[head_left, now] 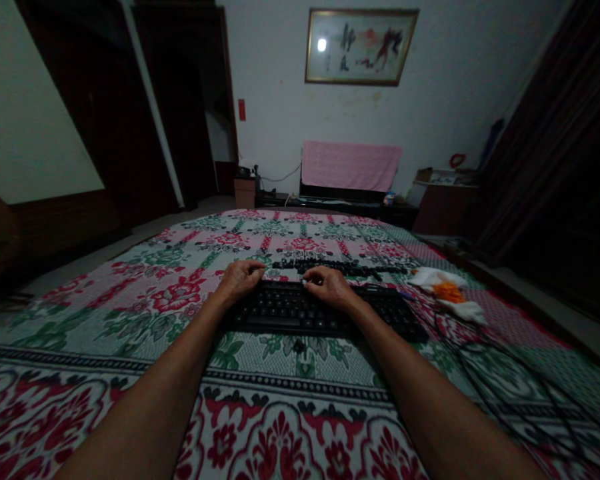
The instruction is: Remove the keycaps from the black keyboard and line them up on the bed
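Observation:
A black keyboard (280, 323) lies on the patterned bedspread in front of me. My left hand (240, 280) is at its upper left edge, with thumb and fingers bent together; anything between them is too small to make out. Over the keyboard's upper middle, my right hand (329, 288) holds its thumb and fingers in a pinch. Something small and pale shows at those fingertips, but I cannot tell what it is. Behind the keyboard lies a strip of loose black keycaps (347, 268). One small dark piece (299, 346) rests just below the keyboard's near edge.
To the right are a crumpled white cloth with an orange patch (449, 291) and loops of black cable (500, 380). The floral bedspread (280, 433) covers the bed. Against the far wall, a pink cloth (350, 165) drapes over a wide object, below a framed picture (361, 47).

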### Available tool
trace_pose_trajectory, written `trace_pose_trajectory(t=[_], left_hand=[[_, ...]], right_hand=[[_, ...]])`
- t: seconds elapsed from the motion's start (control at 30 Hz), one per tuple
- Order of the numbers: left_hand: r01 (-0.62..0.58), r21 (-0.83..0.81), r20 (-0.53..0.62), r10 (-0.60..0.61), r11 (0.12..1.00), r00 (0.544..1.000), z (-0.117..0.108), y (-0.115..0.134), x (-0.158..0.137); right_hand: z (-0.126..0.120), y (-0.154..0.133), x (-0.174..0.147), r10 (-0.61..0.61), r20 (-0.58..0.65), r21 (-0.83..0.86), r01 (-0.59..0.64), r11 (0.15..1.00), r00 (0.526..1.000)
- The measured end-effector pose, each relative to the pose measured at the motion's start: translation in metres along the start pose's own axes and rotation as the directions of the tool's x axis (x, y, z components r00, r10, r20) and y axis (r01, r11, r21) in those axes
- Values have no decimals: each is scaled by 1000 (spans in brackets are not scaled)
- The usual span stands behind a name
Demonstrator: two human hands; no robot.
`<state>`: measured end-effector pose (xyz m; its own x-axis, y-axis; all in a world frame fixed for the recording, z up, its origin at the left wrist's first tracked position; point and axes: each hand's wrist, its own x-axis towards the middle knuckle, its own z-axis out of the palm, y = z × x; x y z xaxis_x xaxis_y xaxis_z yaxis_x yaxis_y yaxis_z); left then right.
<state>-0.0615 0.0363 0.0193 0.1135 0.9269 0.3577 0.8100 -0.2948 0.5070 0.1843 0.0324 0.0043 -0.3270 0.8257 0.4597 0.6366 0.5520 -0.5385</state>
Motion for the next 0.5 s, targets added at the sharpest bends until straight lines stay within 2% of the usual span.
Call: trace_pose_trajectory(t=[0.23,0.5], left_hand=[[15,58,29,-16,998,999,-2,-5,2],[-50,83,159,36,995,987,-4,-1,2]], right_hand=[[-3,-1,1,19,14,6,-20,1000,1000],[-4,-3,3,33,14,17,-33,999,999]])
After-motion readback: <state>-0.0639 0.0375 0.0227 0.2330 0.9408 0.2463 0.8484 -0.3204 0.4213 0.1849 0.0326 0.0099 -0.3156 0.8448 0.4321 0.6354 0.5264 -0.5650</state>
